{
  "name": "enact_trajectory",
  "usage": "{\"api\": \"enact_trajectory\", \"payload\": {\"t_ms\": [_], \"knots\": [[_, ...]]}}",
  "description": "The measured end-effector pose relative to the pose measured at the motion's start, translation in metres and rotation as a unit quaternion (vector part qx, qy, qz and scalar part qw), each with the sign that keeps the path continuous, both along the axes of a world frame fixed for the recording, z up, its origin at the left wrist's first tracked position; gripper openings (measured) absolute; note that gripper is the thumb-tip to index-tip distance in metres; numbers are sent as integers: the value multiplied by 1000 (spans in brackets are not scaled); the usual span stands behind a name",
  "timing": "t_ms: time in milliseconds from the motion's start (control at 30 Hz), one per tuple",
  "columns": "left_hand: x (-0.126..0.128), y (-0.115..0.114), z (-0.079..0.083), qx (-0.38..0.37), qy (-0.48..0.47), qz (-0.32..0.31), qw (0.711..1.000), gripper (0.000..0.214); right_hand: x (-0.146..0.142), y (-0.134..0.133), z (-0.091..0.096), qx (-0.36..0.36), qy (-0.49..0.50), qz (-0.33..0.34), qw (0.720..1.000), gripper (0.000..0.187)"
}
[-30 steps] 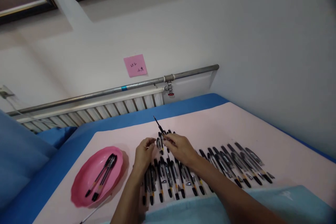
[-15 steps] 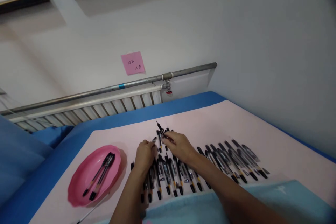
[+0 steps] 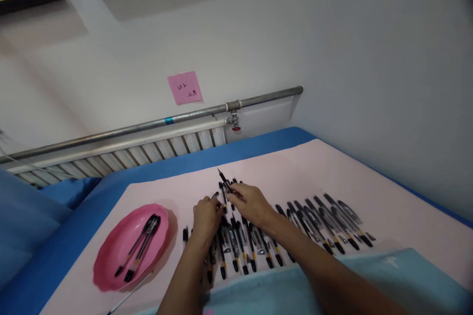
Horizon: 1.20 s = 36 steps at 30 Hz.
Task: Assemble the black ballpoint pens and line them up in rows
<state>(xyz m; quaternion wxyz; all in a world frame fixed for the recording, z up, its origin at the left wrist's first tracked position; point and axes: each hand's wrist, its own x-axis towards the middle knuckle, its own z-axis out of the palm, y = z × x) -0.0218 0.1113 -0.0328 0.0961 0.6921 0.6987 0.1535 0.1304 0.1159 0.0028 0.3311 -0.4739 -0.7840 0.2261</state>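
Note:
My right hand [image 3: 252, 203] is closed around a black gel pen [image 3: 222, 175], whose bare tip points up and away to the left. My left hand [image 3: 207, 214] is closed too, fingertips pinching what looks like a pen cap [image 3: 215, 195]; most of it is hidden. Both hands are close together above rows of pen parts. Under and between my forearms lie several pen barrels [image 3: 221, 256] with black ends and amber sections, with loose caps and small tips among them. A few more pen parts [image 3: 233, 182] lie just beyond my fingers.
To the left stands a pink scalloped dish [image 3: 101, 266] holding several capped pens [image 3: 142, 246]. Another group of pen parts [image 3: 325, 224] lies on the right of the pale pink mat [image 3: 295, 170]. A light blue cloth [image 3: 406, 275] covers the near edge. Behind are a radiator [image 3: 177, 146] and pipe [image 3: 273, 97].
The whole view has shifted slightly. My left hand has turned a little, and less of the cap shows. The right hand keeps hold of the gel pen in nearly the same place.

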Motion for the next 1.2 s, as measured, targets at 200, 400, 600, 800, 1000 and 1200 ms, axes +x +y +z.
{"api": "enact_trajectory", "payload": {"t_ms": [200,400,600,800,1000,1200], "knots": [[1,1,-3,20,-59,8,998,12,1,1,-2,5,8,-3,1000,17],[-5,0,5,58,-259,35,963,6,3,3,-1,11,9,-7,1000,17],[-21,0,18,41,-697,68,713,25,6,2,-7,12,-104,55,993,16],[-30,-2,24,32,-729,55,682,27,5,1,-10,19,-162,61,985,22],[-31,-5,24,-2,-705,24,709,28,6,0,-9,36,-195,58,979,24],[-33,-8,30,4,-686,36,727,28,7,0,-10,73,-214,57,972,25]]}}
